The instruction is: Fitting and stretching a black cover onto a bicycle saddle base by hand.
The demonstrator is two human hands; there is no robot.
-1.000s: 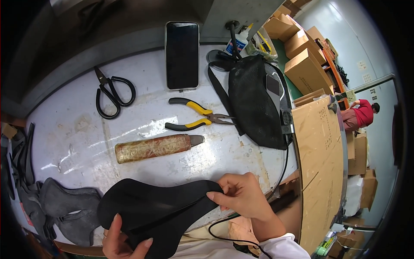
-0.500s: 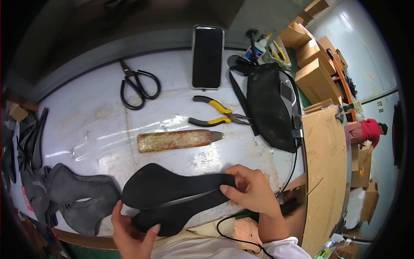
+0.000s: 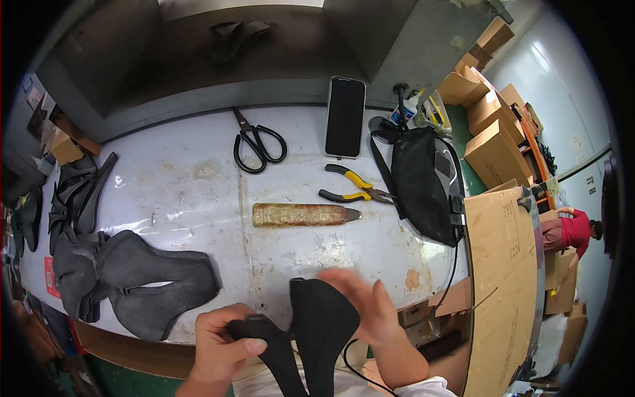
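A black saddle-shaped cover, with a slit between two lobes, is bent in front of me near the table's front edge. My left hand is closed on one lobe, thumb on top. Beside the other lobe, my right hand has its fingers stretched out and its thumb apart, slightly blurred; some fingertips lie partly behind the cover. More dark grey saddle-shaped pieces lie piled at the left. Beyond my hands is a tape-wrapped tool with a short metal blade.
Black-handled scissors, a phone and yellow-black pliers lie across the table. A black-covered device with a cable stands at the right, near cardboard boxes. A person in red is far right.
The cover has turned from lying sideways to pointing toward me. My right hand has let go of its narrow end and opened; my left hand now grips a lobe. The view has shifted.
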